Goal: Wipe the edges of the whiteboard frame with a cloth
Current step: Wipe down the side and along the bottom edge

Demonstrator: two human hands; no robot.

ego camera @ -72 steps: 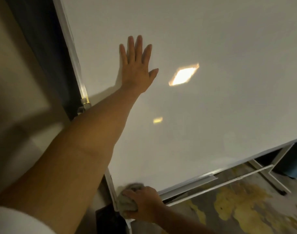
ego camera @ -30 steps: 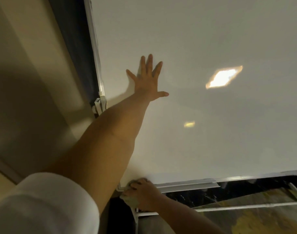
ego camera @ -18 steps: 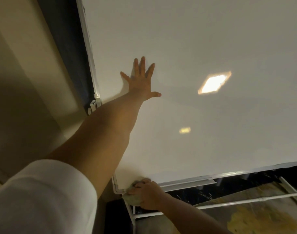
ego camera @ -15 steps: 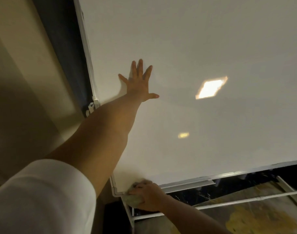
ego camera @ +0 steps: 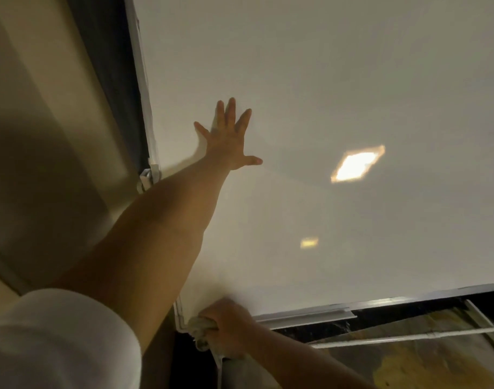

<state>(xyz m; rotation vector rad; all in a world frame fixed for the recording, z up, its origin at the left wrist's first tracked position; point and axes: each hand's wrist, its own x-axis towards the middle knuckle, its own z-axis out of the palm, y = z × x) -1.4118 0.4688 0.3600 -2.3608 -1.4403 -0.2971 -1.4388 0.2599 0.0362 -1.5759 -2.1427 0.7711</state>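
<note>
One whiteboard [ego camera: 324,80] is filling the view. The left hand [ego camera: 229,138] is pressing flat on it, fingers spread, holding nothing. The right hand [ego camera: 229,321] is gripping one bunched cloth [ego camera: 199,327] against the whiteboard's lower-left frame [ego camera: 180,313] corner. Two light reflections [ego camera: 356,164] are glinting on the whiteboard.

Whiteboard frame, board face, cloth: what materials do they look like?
Whiteboard frame: likely bare aluminium, silvery with bright edge glints.
Board face: glossy white coating, mirrors ceiling lights; substrate unclear.
Cloth, gripped by the right hand: soft pale fabric, crumpled folds; fibre unclear.
</note>
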